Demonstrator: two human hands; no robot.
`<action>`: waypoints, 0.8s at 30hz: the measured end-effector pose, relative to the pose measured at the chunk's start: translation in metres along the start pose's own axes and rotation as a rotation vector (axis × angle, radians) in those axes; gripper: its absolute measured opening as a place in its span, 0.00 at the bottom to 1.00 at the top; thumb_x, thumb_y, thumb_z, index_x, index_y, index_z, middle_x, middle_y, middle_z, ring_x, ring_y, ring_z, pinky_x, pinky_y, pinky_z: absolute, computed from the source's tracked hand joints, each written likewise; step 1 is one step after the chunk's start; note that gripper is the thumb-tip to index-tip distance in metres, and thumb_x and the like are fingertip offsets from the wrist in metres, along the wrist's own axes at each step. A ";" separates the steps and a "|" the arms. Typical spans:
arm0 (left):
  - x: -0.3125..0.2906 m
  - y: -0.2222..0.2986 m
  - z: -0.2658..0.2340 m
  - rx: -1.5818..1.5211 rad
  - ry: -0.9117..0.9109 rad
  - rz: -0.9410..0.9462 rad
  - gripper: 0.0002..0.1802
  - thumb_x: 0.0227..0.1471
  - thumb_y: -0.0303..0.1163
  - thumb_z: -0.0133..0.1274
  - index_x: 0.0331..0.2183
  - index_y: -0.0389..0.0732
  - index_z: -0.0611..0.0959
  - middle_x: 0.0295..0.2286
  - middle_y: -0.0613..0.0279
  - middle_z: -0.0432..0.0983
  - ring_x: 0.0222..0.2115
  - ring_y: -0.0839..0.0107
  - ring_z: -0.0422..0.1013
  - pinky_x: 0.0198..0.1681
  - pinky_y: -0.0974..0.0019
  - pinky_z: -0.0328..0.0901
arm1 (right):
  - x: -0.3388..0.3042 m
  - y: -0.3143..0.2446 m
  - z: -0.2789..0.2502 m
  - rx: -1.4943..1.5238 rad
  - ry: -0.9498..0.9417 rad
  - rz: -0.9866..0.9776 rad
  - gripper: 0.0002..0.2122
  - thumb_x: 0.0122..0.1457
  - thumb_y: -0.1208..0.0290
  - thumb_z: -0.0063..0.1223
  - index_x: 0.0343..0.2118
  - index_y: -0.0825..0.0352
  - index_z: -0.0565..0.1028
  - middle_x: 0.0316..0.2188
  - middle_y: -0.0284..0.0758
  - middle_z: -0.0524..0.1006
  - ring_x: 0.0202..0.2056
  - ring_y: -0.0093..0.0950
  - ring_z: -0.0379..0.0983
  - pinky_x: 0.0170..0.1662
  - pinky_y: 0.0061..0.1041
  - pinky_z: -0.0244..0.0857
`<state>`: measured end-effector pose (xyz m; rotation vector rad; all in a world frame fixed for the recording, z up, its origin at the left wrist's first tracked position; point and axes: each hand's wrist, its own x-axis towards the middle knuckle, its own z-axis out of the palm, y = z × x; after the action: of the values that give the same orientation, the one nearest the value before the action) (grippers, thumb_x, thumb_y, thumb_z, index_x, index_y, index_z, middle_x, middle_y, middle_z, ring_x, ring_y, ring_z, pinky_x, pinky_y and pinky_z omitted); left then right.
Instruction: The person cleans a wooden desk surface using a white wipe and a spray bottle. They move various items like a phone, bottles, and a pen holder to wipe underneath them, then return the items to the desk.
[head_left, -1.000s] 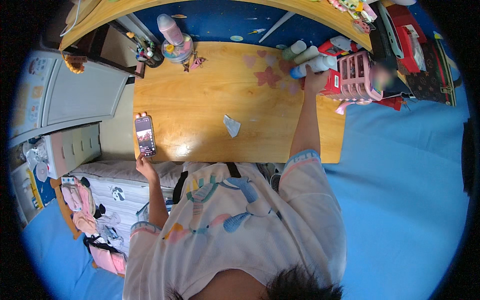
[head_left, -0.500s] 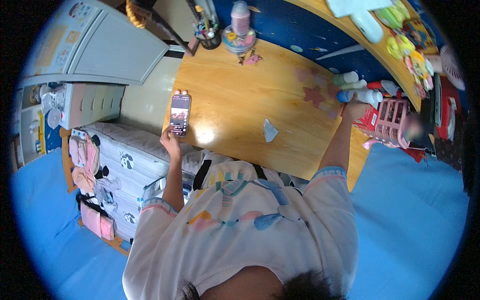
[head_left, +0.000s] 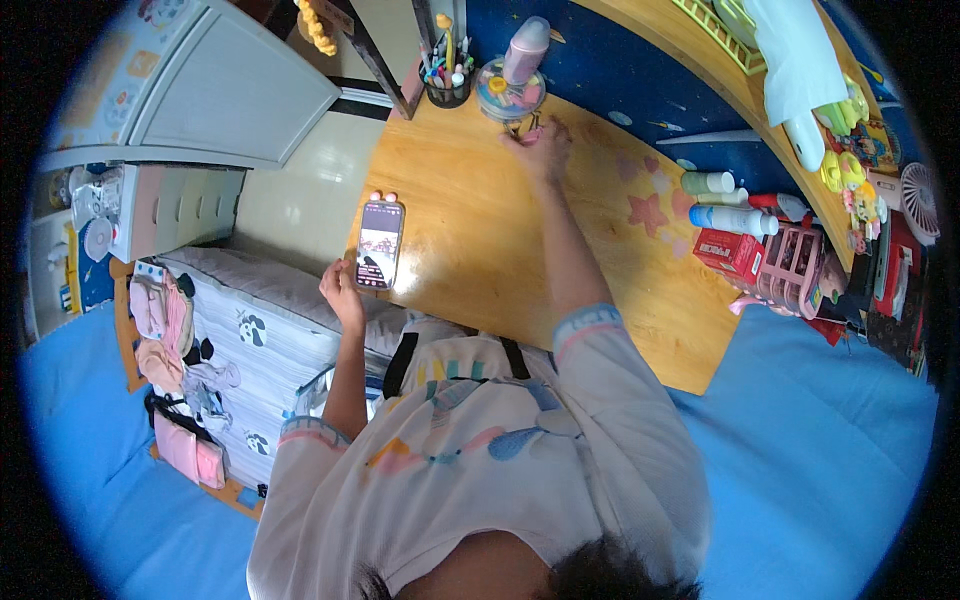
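Note:
My left hand rests at the table's near left edge, beside a smartphone. Its fingers are loosely bent and hold nothing. The phone lies face up with its screen lit, and two small pink-white balls show at its top end. At the far side of the table my right hand has its fingers closed around a small pink item, mostly covered by the fingers. Just beyond stands a round clear container of colourful small things, with a pink bottle on top.
A black mesh pen cup stands at the far left corner of the table. At the right are several bottles, a red box and a pink basket. A wooden shelf overhangs the far right.
My right hand has left the bottles at the right and reached across to the pink item. My left hand has come off the phone. The white paper piece is out of sight, where my right forearm now is.

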<state>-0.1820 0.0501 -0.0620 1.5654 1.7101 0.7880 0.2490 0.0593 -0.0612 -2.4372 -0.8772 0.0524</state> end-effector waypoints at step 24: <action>0.108 0.254 0.285 0.009 -0.261 0.648 0.48 0.40 0.40 0.63 0.56 0.26 0.59 0.54 0.36 0.59 0.57 0.46 0.54 0.60 0.53 0.50 | -0.066 0.048 -0.060 0.987 -0.010 0.395 0.12 0.45 0.79 0.61 0.32 0.69 0.71 0.24 0.28 0.73 0.24 0.19 0.69 0.28 0.21 0.65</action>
<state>0.1926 0.1781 -0.0330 2.1559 1.0174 0.8271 0.2375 -0.0399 -0.0438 -1.6183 -0.2325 0.5117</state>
